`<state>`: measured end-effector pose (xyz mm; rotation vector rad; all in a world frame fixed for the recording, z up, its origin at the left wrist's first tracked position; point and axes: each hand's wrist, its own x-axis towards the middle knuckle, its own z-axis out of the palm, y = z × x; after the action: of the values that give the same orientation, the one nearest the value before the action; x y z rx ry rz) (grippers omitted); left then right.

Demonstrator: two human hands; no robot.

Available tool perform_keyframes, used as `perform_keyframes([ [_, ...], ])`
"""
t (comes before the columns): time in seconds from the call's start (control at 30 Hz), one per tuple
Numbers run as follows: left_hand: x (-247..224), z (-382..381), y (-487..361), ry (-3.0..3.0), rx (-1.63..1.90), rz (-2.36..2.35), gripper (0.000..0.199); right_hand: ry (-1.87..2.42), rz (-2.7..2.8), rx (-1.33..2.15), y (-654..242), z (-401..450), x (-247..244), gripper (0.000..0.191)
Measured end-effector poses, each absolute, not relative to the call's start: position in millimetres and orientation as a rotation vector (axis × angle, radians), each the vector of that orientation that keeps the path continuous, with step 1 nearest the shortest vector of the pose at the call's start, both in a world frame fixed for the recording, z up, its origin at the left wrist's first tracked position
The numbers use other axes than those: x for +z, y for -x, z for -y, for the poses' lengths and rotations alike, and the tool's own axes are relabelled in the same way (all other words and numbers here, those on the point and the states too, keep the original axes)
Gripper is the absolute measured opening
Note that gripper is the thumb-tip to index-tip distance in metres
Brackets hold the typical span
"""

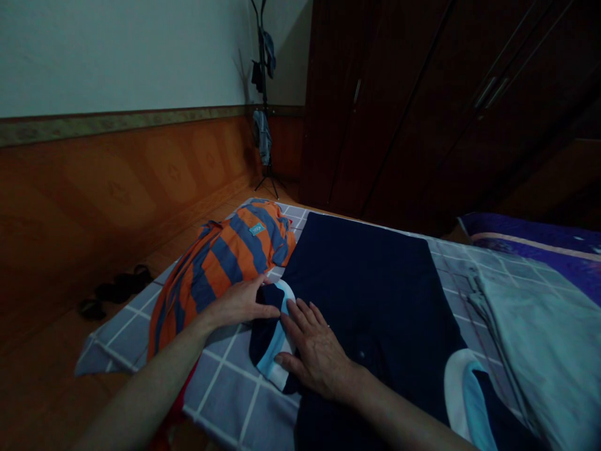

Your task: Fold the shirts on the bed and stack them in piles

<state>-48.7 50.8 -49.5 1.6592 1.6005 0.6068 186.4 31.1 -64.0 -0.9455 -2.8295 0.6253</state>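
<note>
A dark navy shirt [366, 269] lies spread on a grey checked cloth [230, 382], its bands of white and light blue showing on both sleeves. At the left sleeve [267, 338], my left hand [241, 304] has thumb and fingers around the upper edge of the navy fabric, pinching it. My right hand [317, 347] lies flat across the white band and the shirt beside it, fingers stretched out. An orange and blue striped garment [225, 254] is heaped just beyond my left hand.
Pale folded fabric [544, 338] lies on the right, with purple bedding [530, 235] behind it. A coat stand [265, 94] is in the far corner by a dark wardrobe [399, 106]. Dark footwear [122, 285] sits on the floor at left.
</note>
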Motion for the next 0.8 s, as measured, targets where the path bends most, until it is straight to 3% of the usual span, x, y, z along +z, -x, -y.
perform_keyframes([
  [0.17, -43.5, -42.7, 54.8, -1.681, 0.526, -1.383, 0.093, 0.917, 2.819, 0.628, -186.0, -31.1, -62.9, 0.074],
  [0.37, -46.6, -47.1, 54.3, -1.518, 0.589, -1.273, 0.054, 0.866, 2.79, 0.651, -186.1, -29.8, -64.6, 0.07],
  [0.5, -37.4, -46.9, 71.3, -1.408, 0.719, -1.172, 0.038, 0.804, 2.778, 0.679, -186.9, -28.8, -60.8, 0.066],
  [0.8, -47.7, -45.4, 87.9, -1.318, 0.573, -1.201, 0.048, 0.646, 2.807, 0.809, -188.7, -29.7, -57.4, 0.069],
])
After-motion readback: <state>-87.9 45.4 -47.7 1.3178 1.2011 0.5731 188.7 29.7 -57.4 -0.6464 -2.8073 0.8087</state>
